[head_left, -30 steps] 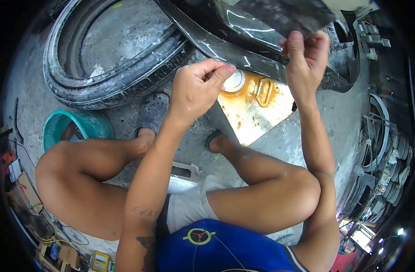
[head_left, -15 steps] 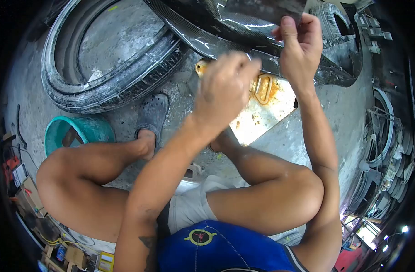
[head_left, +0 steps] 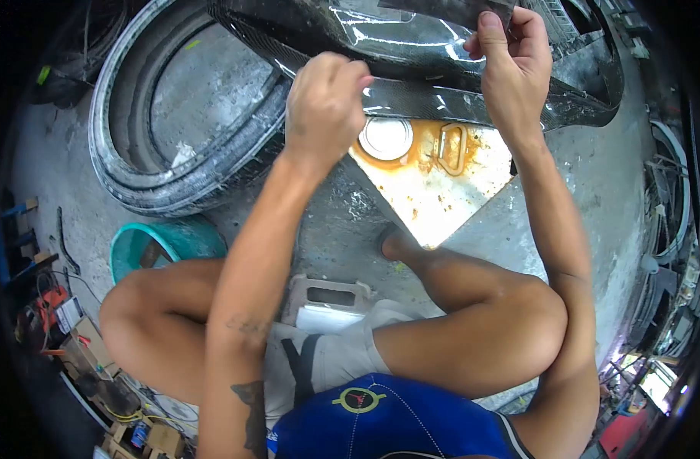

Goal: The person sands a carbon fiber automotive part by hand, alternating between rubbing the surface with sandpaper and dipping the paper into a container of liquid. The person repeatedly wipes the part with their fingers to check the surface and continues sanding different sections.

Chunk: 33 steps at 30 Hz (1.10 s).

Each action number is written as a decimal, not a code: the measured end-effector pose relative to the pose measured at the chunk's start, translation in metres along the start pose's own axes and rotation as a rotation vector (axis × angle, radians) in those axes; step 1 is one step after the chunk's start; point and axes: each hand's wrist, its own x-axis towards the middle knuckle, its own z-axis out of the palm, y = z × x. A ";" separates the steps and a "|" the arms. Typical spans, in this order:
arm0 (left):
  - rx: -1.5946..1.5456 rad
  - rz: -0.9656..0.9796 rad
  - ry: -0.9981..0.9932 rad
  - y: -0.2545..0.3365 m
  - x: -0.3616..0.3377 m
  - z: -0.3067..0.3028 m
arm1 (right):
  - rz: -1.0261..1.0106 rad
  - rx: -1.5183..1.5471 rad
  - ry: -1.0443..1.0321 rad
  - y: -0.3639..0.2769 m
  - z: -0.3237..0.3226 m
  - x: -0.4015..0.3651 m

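Observation:
A glossy black carbon-fibre panel (head_left: 419,96) lies across the top of the view, over a rusty white metal can (head_left: 430,199). Over the panel's near edge, my left hand (head_left: 327,111) is closed with its fingers curled under. What those fingers hold, if anything, is hidden. Further right, my right hand (head_left: 516,65) pinches a thin dark sheet (head_left: 476,9) between thumb and fingers, just above the panel. The sheet's far part runs out of view at the top.
A whitened tyre (head_left: 139,183) lies on the floor at the left, with a green bucket (head_left: 185,239) nearer to me. I sit on a light block-like seat (head_left: 331,314). Parts and scrap (head_left: 667,306) line the right side.
My left hand has moved left and slightly up, from over the can to the panel's left portion. My right hand keeps its pinch on the dark sheet. The whole view has shifted slightly.

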 end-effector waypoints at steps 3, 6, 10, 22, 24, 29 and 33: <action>-0.092 -0.275 0.131 0.011 -0.002 -0.001 | 0.019 -0.056 -0.008 -0.002 -0.003 0.002; -0.086 -0.427 0.143 0.013 0.002 0.005 | 0.033 0.003 -0.030 0.001 0.001 0.000; -0.002 -0.330 0.169 0.008 -0.001 0.014 | 0.027 0.086 -0.043 0.000 0.003 0.000; -0.159 -0.165 -0.185 0.069 -0.010 -0.002 | 0.158 0.200 -0.164 0.007 0.008 -0.007; -0.288 -0.081 -0.310 0.098 -0.021 -0.009 | 0.145 0.006 -0.212 0.006 0.009 -0.007; -0.417 -0.279 -0.554 0.132 -0.039 -0.014 | 0.280 -0.040 -0.117 0.023 0.004 0.000; -0.432 -0.160 -0.610 0.132 -0.029 -0.025 | 0.344 -0.075 -0.096 0.018 0.002 0.004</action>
